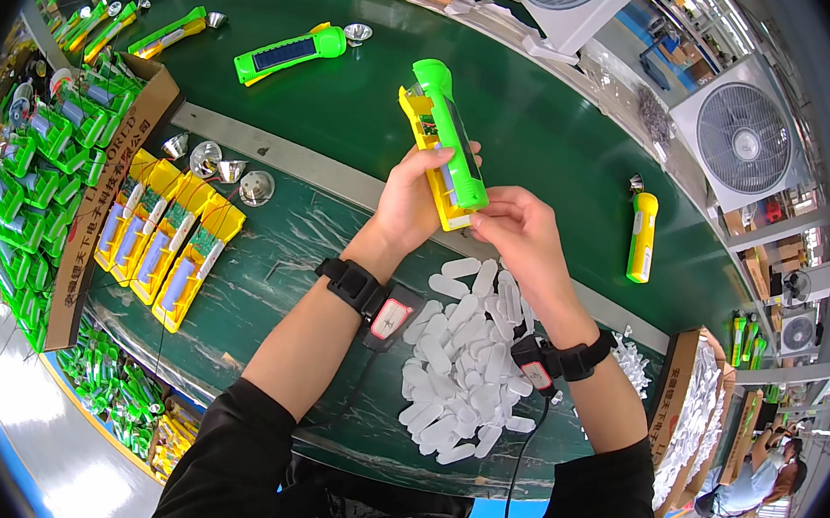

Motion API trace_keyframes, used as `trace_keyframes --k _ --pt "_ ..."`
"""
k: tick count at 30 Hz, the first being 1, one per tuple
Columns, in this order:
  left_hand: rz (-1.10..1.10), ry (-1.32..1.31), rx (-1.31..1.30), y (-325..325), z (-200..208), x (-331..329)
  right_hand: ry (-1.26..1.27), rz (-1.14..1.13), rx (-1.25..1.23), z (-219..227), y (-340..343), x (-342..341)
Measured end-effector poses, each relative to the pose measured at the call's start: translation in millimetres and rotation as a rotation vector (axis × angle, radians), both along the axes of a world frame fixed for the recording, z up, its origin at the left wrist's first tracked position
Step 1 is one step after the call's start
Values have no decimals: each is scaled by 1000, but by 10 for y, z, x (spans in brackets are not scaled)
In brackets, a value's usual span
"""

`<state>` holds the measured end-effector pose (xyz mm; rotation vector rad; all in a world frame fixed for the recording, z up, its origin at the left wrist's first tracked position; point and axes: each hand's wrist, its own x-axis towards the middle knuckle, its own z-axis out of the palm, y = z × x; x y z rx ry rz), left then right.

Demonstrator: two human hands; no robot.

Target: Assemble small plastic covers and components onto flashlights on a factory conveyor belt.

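Observation:
Above the front edge of the green belt I hold a green and yellow flashlight (437, 101) with a dark panel on its side. Its two casing halves stand partly apart, and a lilac battery cell and circuit board show between them. My left hand (405, 196) is wrapped round its middle, thumb on the casing. The fingers of my right hand (527, 238) pinch its lower end, beside the yellow half's corner. Under my wrists lies a heap of white oblong plastic pieces (464, 369). Several yellow casing halves (172, 246) with cells and reflectors (207, 159) lie to the left.
A cardboard box (110, 205) of green casing halves stands at the left. On the belt (371, 95) lie a green flashlight (290, 55) and a yellow one (642, 236). White fans (744, 141) stand beyond it. Another box (674, 394) holds white pieces at the right.

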<state>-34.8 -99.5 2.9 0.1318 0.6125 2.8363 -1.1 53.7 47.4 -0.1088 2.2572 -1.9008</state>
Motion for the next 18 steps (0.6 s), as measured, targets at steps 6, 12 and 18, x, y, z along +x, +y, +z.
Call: trace_keyframes --k 6,12,18 --pt "-11 49 -43 11 -2 -2 -199 16 -94 40 -30 -23" --pt "-33 22 -50 26 1 -5 -62 39 -72 74 161 -96" --pt "32 47 -169 59 -27 -18 -33 -11 -62 242 53 -57"
